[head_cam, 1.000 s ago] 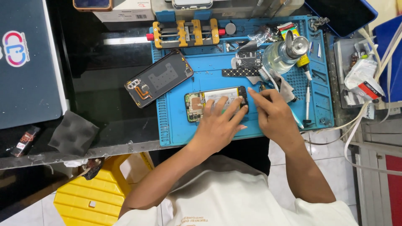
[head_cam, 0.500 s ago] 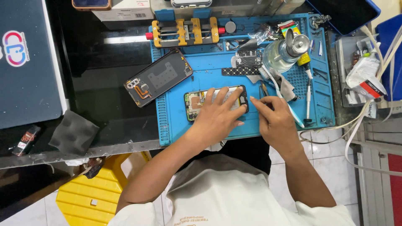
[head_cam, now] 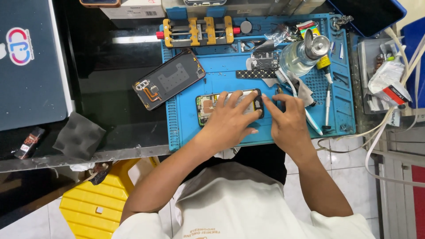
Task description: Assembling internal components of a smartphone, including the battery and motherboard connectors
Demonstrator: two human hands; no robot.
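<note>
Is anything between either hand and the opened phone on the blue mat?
Nothing visible. The left hand lies flat on the opened phone, covering its middle. The right hand has a fingertip at the phone's right end. The brush and back cover lie off to the sides on the mat.

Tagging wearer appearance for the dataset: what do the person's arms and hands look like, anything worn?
Both forearms are bare from elbow to wrist. The left hand and right hand show no gloves, and no rings, watch or bands are visible. The only sleeves in view are the short sleeves of a cream T-shirt with small printed lettering near the bottom edge of the picture.
</note>
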